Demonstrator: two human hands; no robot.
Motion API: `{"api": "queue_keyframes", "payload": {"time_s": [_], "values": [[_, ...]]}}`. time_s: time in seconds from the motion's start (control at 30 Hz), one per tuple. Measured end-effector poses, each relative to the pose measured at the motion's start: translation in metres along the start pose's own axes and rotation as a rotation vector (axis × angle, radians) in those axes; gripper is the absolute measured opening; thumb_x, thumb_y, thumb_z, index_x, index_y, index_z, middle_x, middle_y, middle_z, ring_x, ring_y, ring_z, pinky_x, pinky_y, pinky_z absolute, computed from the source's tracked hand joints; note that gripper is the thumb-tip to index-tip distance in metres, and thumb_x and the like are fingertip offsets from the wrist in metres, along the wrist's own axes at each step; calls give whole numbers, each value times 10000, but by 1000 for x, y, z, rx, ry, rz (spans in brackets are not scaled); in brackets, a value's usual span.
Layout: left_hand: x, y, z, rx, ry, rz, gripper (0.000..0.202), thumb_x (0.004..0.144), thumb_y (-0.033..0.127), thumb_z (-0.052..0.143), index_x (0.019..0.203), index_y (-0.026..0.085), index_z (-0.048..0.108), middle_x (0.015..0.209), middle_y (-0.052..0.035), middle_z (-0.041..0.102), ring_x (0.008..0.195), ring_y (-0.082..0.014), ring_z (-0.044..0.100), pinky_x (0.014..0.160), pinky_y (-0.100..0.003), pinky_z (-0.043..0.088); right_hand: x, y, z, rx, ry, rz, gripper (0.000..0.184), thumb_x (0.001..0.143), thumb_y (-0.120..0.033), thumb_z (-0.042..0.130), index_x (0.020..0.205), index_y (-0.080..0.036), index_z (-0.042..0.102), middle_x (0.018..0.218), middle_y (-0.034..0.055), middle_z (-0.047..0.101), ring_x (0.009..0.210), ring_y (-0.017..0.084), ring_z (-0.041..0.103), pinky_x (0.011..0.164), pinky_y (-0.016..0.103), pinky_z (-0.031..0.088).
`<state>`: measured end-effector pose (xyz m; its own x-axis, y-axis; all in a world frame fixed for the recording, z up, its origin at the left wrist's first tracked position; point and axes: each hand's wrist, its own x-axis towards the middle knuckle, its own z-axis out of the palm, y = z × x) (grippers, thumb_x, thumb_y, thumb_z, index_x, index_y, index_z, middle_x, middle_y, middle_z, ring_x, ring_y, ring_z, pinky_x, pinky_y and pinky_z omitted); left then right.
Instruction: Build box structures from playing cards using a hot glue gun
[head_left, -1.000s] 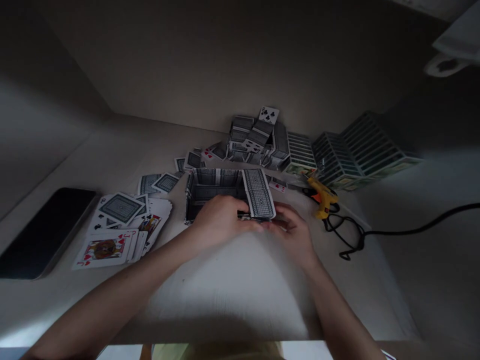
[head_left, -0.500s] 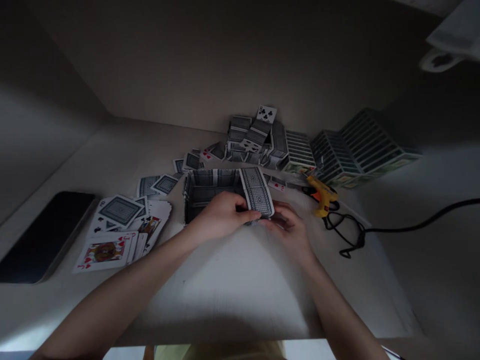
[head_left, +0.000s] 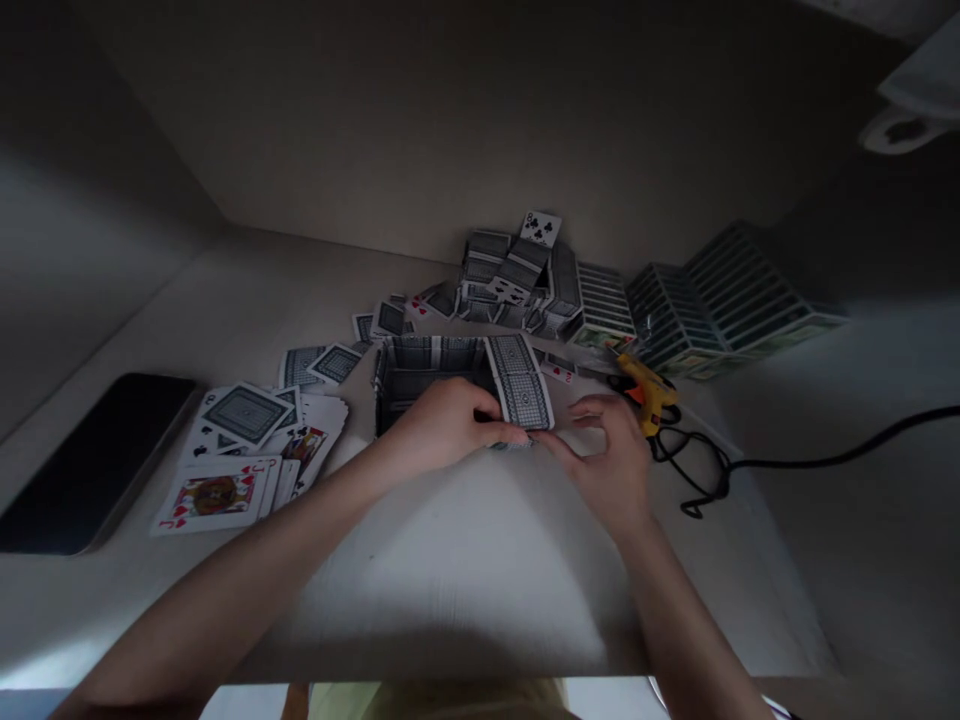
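Note:
A box built of playing cards stands mid-table, its left part uncovered and its right end topped by patterned cards. My left hand is closed on the front edge of that covered end, thumb outside and fingers reaching into the box. At the front right corner is my right hand, its thumb tip at or very near the card edge. Its other fingers are curved and spread away from the box, with nothing between them.
Loose playing cards lie at the left beside a black phone. Behind the box stand more card structures and striped stepped blocks. A yellow glue gun with a black cable lies to the right.
My right hand has opened and drawn back to the right from the box corner, leaving only its thumb close. My left hand keeps its grip. The whole view has shifted slightly.

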<state>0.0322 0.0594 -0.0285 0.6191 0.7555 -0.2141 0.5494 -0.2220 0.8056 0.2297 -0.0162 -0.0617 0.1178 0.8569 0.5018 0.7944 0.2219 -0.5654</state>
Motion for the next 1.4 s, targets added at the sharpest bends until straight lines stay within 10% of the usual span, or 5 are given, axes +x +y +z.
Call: {"api": "queue_keyframes", "payload": {"time_s": [0.27, 0.53, 0.8, 1.13, 1.4], "values": [[-12, -4, 1, 449, 59, 70, 365, 750, 256, 562, 1094, 166, 646, 1036, -110, 710, 914, -274, 664, 718, -320, 469, 35, -35, -11, -385, -492, -634, 292, 872, -152, 545, 1150, -194, 625, 1266, 60, 591, 1019, 257, 460, 870, 400, 418], [-15, -11, -14, 587, -147, -25, 255, 697, 239, 555, 895, 174, 702, 885, -123, 720, 799, -280, 671, 611, -317, 462, 68, -75, 0, -616, -841, -747, 201, 764, -18, 543, 720, -154, 685, 845, 100, 653, 938, 278, 507, 762, 406, 371], [-37, -4, -41, 721, 116, 99, 261, 730, 94, 471, 780, 206, 701, 725, -92, 686, 749, -287, 664, 719, -407, 479, 94, -82, 16, -471, -960, -688, 137, 666, -59, 619, 619, -176, 670, 687, 78, 639, 725, 226, 571, 627, 334, 407], [-61, 8, -81, 258, 850, 179, 534, 844, 451, 589, 1318, 237, 469, 1372, -41, 481, 1211, -250, 496, 1004, -336, 420, 107, -77, -1, 678, -831, 504, 190, 621, -345, 721, 681, -167, 688, 615, 1, 632, 540, 143, 553, 518, 268, 384], [-16, -10, -43, -266, 337, 60, 749, 793, 490, 594, 1423, 222, 290, 1493, -101, 363, 1355, -278, 363, 1092, -406, 331, 66, -61, 30, 988, -562, 800, 163, 596, -277, 760, 628, -165, 645, 565, -38, 586, 494, 87, 487, 465, 226, 332]]}}
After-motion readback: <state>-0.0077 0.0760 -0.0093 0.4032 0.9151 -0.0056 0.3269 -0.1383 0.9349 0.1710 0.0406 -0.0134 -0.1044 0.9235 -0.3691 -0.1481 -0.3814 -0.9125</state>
